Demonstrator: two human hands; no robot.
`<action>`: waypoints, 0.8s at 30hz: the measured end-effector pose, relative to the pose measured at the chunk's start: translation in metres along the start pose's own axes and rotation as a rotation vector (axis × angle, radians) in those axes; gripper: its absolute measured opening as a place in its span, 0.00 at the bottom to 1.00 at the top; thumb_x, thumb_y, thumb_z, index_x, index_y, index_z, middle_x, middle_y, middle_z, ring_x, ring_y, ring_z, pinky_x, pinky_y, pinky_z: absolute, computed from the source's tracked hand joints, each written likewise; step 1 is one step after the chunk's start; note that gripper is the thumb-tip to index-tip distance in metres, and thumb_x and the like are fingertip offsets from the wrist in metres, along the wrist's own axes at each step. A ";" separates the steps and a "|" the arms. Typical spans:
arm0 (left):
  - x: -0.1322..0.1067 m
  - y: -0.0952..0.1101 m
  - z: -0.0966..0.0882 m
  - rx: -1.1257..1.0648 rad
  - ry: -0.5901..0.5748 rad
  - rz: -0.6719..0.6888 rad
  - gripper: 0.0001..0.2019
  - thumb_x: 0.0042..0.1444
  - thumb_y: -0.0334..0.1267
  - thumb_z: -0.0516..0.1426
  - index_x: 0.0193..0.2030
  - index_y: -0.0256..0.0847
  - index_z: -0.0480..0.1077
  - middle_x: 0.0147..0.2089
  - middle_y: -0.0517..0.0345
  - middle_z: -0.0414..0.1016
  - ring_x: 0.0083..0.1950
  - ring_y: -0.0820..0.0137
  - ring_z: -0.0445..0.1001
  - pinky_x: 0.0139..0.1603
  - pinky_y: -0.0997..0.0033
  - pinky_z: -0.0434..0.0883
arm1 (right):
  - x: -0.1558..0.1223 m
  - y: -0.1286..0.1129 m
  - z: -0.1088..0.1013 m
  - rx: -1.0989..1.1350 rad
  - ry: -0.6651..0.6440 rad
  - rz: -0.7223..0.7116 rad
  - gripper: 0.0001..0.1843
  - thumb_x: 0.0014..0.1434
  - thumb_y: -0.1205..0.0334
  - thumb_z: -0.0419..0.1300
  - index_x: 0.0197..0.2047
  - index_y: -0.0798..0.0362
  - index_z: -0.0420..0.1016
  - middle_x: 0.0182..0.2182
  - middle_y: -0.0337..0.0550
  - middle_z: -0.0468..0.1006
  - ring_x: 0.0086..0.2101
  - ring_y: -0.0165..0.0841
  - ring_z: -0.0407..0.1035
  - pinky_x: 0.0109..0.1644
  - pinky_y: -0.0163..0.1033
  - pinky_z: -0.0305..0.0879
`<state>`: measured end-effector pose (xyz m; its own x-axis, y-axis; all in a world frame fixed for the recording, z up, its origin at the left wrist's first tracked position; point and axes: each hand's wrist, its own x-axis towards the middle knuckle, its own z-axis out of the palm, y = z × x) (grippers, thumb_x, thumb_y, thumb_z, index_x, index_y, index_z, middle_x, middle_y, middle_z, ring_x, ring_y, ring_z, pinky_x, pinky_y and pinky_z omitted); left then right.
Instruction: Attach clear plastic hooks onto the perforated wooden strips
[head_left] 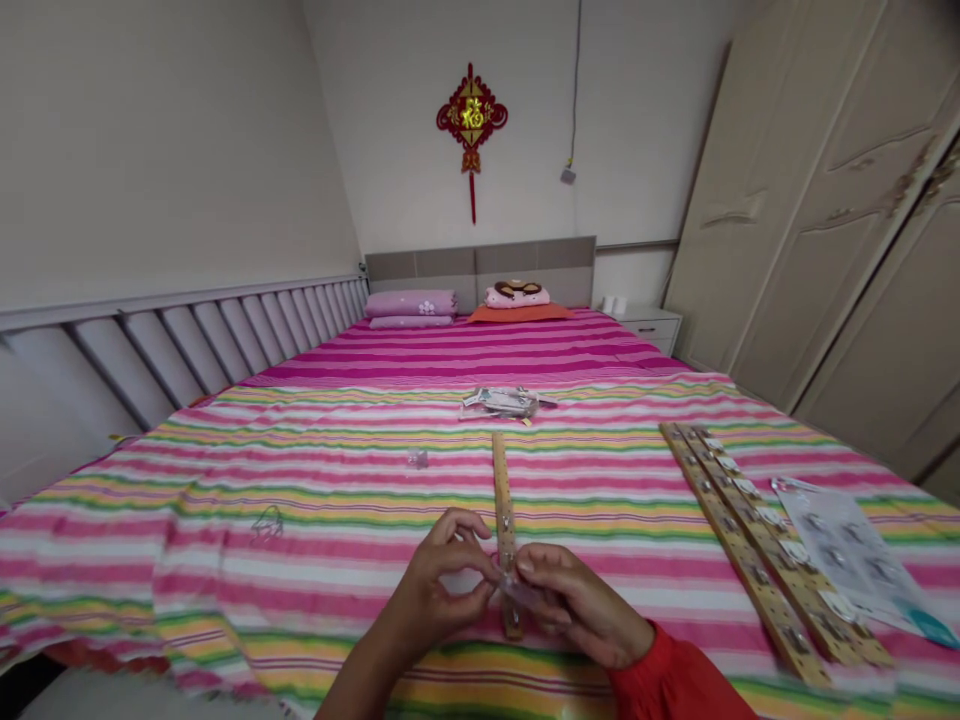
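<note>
My left hand point(448, 575) is closed in a pinch, thumb and forefinger at the edge of a small clear plastic packet point(519, 590). On the other side my right hand point(574, 597) grips the same packet between thumb and fingers. What the packet contains is too small to make out. Below both hands a narrow wooden strip point(501, 470) lies lengthwise on the striped cloth, with small metal fittings point(505, 523) along its nearer part. The hands hide some of the strip's middle.
Two wooden strips with metal hooks point(739, 530) lie at right, beside a clear blister pack point(855, 545). Farther back is a plastic bag of parts point(506, 402). A small clear packet point(417, 459) and a crumpled clear scrap point(267, 523) lie left on the striped cloth point(337, 560).
</note>
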<state>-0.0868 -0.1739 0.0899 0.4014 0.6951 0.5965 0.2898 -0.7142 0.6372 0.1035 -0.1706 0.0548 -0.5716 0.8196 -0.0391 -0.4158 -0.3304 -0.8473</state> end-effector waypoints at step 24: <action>-0.028 -0.003 0.048 0.769 0.558 0.247 0.08 0.52 0.29 0.59 0.38 0.45 0.74 0.36 0.56 0.73 0.37 0.69 0.70 0.39 0.66 0.61 | -0.003 0.030 0.031 0.121 0.428 -0.221 0.14 0.47 0.53 0.68 0.26 0.56 0.73 0.12 0.29 0.60 0.14 0.20 0.43 0.19 0.32 0.39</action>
<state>-0.0569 -0.1956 0.0475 0.1161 0.3166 0.9414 0.8192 -0.5664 0.0895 0.0709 -0.1977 0.0463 -0.1293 0.9864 -0.1010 -0.5876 -0.1583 -0.7935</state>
